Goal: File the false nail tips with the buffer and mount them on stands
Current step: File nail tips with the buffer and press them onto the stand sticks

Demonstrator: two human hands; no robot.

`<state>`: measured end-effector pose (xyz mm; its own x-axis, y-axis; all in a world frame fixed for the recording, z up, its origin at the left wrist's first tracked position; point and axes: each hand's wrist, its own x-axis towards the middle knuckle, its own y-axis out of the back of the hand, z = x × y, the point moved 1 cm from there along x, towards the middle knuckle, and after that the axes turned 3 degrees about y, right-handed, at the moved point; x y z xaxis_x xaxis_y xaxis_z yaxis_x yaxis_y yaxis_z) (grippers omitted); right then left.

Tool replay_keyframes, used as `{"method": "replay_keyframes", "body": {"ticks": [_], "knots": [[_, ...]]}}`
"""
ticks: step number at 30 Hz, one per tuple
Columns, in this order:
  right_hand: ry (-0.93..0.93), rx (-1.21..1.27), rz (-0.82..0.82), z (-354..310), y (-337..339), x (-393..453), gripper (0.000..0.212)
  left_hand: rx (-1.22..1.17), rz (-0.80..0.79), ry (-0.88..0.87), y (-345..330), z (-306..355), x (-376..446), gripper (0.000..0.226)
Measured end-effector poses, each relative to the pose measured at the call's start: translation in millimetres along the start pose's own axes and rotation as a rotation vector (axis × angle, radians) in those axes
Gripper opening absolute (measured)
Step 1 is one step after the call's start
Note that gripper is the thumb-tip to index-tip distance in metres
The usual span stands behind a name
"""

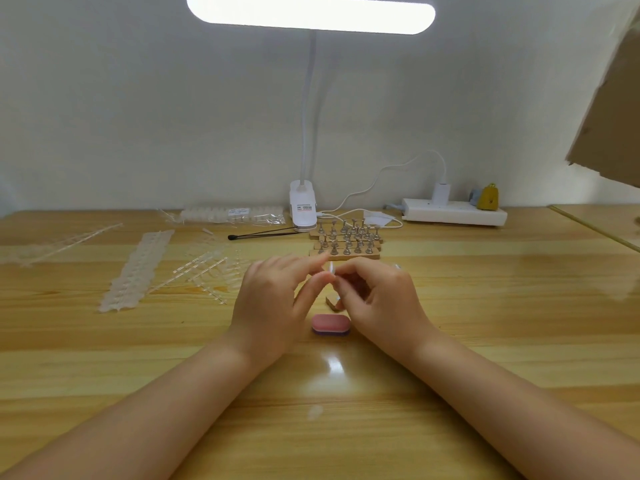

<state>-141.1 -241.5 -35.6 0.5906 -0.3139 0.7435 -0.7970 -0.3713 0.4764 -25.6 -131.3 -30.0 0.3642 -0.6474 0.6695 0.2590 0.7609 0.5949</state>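
Pinching a clear nail tip (329, 268) between us, our left hand (273, 299) and right hand (377, 296) meet above the middle of the tabletop (485, 341), fingertips curled in toward each other; the tip is small and blurred, so we cannot tell which fingers carry most of it. Below our right fingers a small tan piece (333, 302) peeks out, and we cannot make out what it is. Just in front of our wrists the pink buffer (330, 323) lies flat on the wood, touching neither hand. Beyond our fingers stand the wooden bases with metal stands (346, 240), lined up in rows. To the left we see strips of clear nail tips (138, 268) spread out, with a packaged batch (232, 214) near the wall and a thin black tool (266, 233) beside it. At the back a clip lamp (303, 206) rises up, and a white power strip (453, 211) sits to the right.
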Motion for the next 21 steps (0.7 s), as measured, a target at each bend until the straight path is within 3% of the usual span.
{"method": "replay_keyframes", "body": {"ticks": [4, 10, 21], "knots": [[-0.128, 0.034, -0.015, 1.0, 0.4, -0.6, 0.004, -0.035, 0.027, 0.082, -1.3, -3.8, 0.6, 0.037], [-0.173, -0.083, -0.017, -0.8, 4.4, 0.2, 0.012, -0.037, -0.008, 0.144, -2.3, -6.4, 0.4, 0.038], [-0.271, -0.248, -0.151, 1.0, 3.3, -0.8, 0.012, 0.022, -0.100, 0.041, -5.1, -2.5, -2.2, 0.026]]}}
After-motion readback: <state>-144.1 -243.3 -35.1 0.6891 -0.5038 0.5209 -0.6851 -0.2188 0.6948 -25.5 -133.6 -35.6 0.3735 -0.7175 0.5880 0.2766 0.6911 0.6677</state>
